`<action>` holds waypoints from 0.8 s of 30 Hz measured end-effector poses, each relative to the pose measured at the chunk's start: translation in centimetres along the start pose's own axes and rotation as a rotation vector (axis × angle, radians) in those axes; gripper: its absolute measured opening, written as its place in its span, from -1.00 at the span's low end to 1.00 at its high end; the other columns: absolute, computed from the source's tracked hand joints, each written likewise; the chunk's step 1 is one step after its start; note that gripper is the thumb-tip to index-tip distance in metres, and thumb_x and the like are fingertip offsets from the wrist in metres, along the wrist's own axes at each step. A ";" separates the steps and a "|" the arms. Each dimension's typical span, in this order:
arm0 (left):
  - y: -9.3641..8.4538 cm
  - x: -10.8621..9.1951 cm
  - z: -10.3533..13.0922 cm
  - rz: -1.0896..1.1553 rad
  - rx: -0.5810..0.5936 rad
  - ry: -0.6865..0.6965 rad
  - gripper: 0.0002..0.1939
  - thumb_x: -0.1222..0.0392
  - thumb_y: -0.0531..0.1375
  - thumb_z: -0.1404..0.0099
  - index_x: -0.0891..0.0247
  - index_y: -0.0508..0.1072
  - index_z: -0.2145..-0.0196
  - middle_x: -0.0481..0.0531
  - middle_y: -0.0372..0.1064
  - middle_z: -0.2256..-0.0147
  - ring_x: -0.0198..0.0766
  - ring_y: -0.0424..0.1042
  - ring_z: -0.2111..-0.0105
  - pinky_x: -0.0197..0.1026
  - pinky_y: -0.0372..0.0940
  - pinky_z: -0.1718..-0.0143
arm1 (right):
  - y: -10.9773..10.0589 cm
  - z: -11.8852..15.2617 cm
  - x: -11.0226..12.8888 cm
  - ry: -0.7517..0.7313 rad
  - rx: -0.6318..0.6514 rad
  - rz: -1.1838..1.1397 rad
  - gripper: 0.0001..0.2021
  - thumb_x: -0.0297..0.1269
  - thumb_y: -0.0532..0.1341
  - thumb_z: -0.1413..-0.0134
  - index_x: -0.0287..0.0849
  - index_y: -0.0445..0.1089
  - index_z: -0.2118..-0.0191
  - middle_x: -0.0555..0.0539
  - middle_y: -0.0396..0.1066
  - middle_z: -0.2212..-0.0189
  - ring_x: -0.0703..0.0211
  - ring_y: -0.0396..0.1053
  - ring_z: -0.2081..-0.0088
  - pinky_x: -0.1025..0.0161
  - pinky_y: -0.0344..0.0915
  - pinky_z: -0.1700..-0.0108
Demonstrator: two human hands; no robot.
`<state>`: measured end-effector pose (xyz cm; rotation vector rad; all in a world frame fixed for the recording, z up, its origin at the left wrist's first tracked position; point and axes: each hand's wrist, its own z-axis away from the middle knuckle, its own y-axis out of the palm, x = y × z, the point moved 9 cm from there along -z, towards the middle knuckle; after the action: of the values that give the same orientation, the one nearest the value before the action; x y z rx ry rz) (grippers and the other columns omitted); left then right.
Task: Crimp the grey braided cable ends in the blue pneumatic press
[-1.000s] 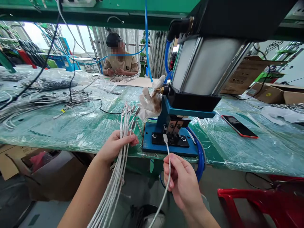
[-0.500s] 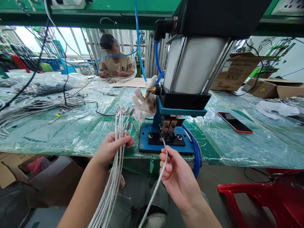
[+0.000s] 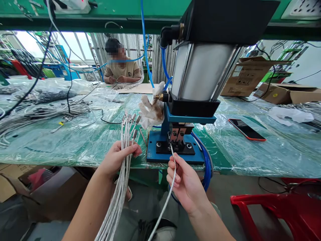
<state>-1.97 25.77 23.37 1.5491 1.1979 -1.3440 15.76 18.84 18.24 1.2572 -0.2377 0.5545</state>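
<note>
My left hand (image 3: 122,154) is closed around a bundle of silvery braided cables (image 3: 120,187), whose metal connectors (image 3: 130,117) stick up above the thumb. Pinched in my right hand (image 3: 184,177) is a single cable (image 3: 165,204). Its upper end reaches into the black die block of a pneumatic press (image 3: 180,134), under the copper-coloured jaws; the tip itself is hard to make out there. The press has a blue base (image 3: 152,147) and a big silver cylinder (image 3: 202,72) above. A stained white glove (image 3: 151,112) hangs at its left side.
A phone (image 3: 247,129) lies right of the press. More cables (image 3: 50,113) are heaped on the plastic-covered table (image 3: 82,147) at left. Cardboard boxes (image 3: 243,77) stand at back right, a red stool (image 3: 265,207) below. Across the table sits a person (image 3: 122,70) handling cables.
The camera view has shifted slightly. Both hands keep their hold, and the single cable's end stays at the press die. The person across has moved their hands a little.
</note>
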 end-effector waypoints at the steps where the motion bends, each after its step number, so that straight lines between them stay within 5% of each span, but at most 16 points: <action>1: 0.0 0.0 0.0 -0.002 -0.006 -0.001 -0.73 0.07 0.24 -0.24 0.28 0.53 0.51 0.07 0.41 0.44 -0.23 0.33 0.42 -0.21 0.20 0.34 | -0.1 0.0 0.0 -0.004 0.002 0.007 -0.84 -0.30 0.29 -0.11 -0.29 0.42 0.41 0.06 0.34 0.58 0.50 0.08 0.72 0.49 0.07 0.72; 24: 0.0 -0.1 0.0 0.004 0.018 0.006 -0.74 0.10 0.22 -0.27 0.27 0.51 0.51 0.04 0.38 0.45 -0.24 0.32 0.40 -0.22 0.17 0.31 | -0.1 -0.1 -0.2 0.015 0.026 -0.010 -0.82 -0.25 0.33 -0.08 -0.28 0.44 0.37 0.07 0.32 0.58 0.50 0.07 0.70 0.49 0.07 0.70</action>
<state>-1.93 25.75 23.43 1.5680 1.1893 -1.3519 15.60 18.83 18.05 1.2787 -0.2119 0.5594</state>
